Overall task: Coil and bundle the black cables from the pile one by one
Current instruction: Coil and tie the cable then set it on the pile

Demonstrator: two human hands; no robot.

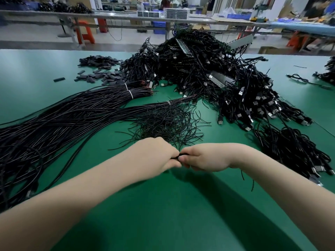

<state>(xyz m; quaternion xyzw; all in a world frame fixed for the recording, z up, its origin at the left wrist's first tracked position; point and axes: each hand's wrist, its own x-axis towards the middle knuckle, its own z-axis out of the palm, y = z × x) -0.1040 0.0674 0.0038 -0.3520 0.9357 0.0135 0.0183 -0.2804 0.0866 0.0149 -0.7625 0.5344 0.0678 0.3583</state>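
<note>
Left hand point(159, 156), right hand point(204, 158) knuckle to knuckle, both pinching black cable point(176, 157) between them; pile point(208, 73) beyond.

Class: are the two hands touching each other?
Touching. The head view shows the left hand and right hand meeting at their fingertips, both pinching a thin black tie.

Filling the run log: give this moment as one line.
left hand: grips cable | right hand: pinches same cable | hands meet above mat | pile behind

Head view: looks forward-down, close over green table point(163, 205).
</note>
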